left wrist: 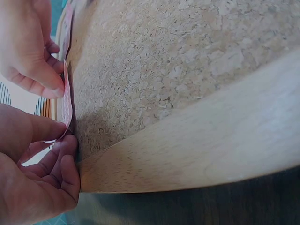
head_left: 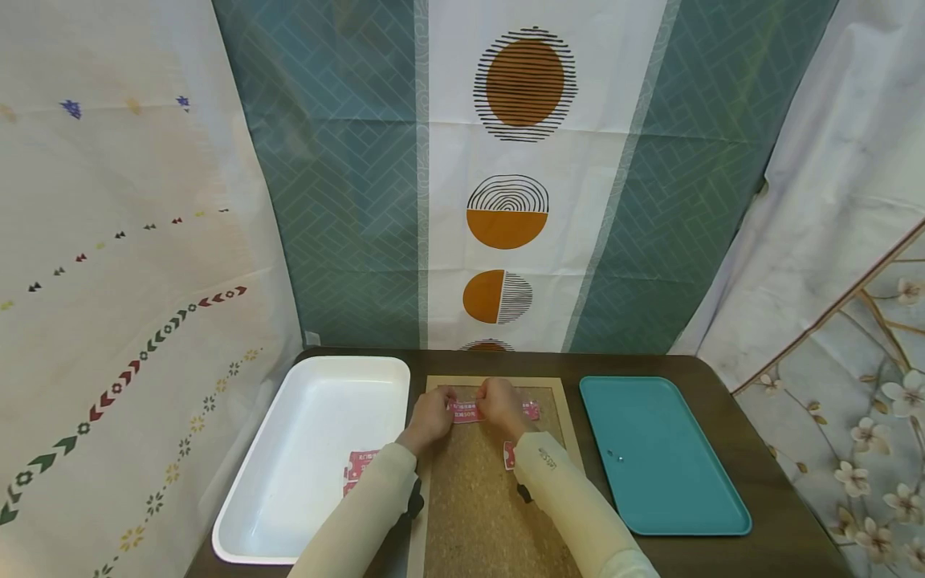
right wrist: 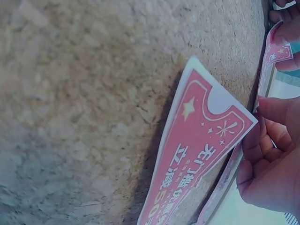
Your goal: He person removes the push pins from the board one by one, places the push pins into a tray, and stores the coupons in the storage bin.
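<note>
A pink-and-white paper coupon (head_left: 466,412) lies near the top of a wood-framed corkboard (head_left: 477,514), stretched between both hands. My left hand (head_left: 431,415) pinches its left end between thumb and fingers, and that end bends up off the cork (left wrist: 66,105). At the other end, my right hand (head_left: 502,404) pinches the coupon's edge with thumb and finger (right wrist: 276,159). A second coupon (head_left: 531,410) sits right of the right hand, partly covered by it. Below it, a third coupon (right wrist: 192,145) stands partly lifted from the cork; the right sleeve covers part of it in the head view.
Left of the board is a white tray (head_left: 289,449) with several pink coupons (head_left: 359,463), partly behind the left sleeve. To the right, a teal tray (head_left: 668,457) holds small shiny pieces (head_left: 614,456). A dark table (head_left: 780,514) lies under everything; a patterned curtain (head_left: 347,201) hangs behind.
</note>
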{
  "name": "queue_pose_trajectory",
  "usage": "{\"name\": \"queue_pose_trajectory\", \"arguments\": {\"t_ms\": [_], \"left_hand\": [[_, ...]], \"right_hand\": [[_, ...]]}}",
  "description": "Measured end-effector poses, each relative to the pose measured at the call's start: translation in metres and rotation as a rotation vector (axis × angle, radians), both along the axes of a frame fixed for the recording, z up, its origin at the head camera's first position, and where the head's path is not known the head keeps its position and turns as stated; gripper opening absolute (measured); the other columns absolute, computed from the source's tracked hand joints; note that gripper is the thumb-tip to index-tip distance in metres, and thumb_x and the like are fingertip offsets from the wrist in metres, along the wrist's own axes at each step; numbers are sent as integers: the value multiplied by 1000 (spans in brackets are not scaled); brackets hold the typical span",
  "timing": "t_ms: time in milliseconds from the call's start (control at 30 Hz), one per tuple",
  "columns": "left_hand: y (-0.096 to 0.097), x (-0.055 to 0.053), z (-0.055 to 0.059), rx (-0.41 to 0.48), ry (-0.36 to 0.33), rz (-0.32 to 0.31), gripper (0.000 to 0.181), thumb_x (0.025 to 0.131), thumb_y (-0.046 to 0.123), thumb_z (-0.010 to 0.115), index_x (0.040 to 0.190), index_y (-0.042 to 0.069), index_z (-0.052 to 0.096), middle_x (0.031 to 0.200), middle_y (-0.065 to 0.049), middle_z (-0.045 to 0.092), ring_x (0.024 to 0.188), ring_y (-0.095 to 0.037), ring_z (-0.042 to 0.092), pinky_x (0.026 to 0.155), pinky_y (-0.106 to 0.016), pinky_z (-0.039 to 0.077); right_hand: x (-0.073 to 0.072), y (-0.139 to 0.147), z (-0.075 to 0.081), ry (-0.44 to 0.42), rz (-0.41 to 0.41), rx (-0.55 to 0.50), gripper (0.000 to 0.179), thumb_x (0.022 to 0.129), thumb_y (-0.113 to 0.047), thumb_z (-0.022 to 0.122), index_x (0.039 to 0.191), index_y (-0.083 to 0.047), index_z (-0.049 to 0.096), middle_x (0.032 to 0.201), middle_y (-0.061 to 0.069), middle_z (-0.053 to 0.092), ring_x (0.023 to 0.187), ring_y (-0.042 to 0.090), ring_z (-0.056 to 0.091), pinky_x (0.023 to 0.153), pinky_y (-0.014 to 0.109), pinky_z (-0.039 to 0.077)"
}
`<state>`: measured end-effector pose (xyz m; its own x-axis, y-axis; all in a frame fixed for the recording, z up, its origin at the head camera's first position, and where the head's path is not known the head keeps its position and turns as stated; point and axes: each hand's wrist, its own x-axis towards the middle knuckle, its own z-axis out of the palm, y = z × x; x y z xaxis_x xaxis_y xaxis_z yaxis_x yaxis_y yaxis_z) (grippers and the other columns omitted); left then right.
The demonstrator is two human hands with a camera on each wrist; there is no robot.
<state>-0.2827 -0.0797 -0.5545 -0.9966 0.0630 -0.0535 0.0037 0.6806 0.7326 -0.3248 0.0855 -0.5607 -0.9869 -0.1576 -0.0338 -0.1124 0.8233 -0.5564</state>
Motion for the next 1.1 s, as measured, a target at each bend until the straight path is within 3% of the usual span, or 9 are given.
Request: {"name": "queue_pose_trajectory", "arguments": {"t_ms": [367,600,1100], "left_hand": [[-1,1,0,2,10,2,26,99,4,66,125,0,68,116,-19,72,92,-27,65,88,-48,61],[-1,2,-2,-1,12,13,24,100,3,64,124,1,69,114,-18,73,92,-27,65,88,-47,61],[-1,-2,-6,-4,31,-7,26,100,3,66,126,1,69,116,-20,73,91,-27,66,85,-46,61]], "right_hand": [[-2,-1,-7,6,-2,6,21,95,-7,73,75,-13,66,68,-2,61,67,16,55,76,40,50],[1,-3,-7,39,30,2,21,90,-2,71,73,-11,65,69,0,61,67,16,55,65,33,47],[3,-2,-4,32,-13,-73,12,92,-5,78,86,-10,69,81,2,66,75,18,60,72,37,55]]}}
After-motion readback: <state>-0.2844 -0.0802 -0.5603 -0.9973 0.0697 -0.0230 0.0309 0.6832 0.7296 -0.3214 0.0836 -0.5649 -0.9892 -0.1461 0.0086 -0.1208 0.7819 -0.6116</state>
